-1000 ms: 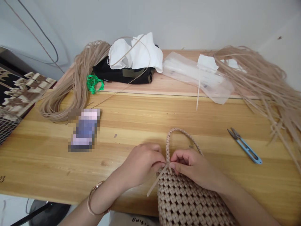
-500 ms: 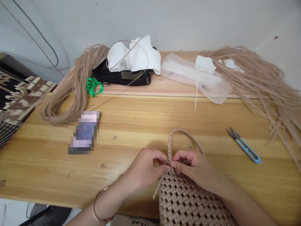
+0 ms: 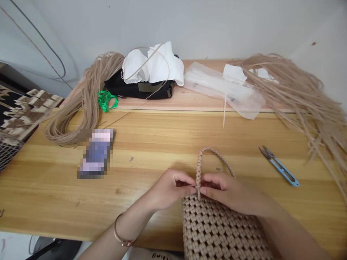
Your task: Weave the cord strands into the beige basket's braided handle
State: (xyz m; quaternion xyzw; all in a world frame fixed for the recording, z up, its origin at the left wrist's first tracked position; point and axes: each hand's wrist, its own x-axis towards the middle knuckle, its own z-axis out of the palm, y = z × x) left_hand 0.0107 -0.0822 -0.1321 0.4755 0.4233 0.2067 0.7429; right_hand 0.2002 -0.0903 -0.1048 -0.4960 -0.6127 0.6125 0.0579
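A beige woven basket lies at the near edge of the wooden table, its braided handle arching away from me. My left hand and my right hand meet at the foot of the handle on the basket's rim. Both have their fingers curled and pinch there from either side. What the fingertips grip is too small to make out. A thin bracelet circles my left wrist.
Blue thread snips lie to the right. Bundles of beige weaving strips lie at the back left and the far right. A black bag with white tissue, a clear plastic sleeve and a blurred flat object also sit on the table.
The loose strip end that stuck out below my left hand is no longer visible. Both hands have drawn closer together at the handle's foot.
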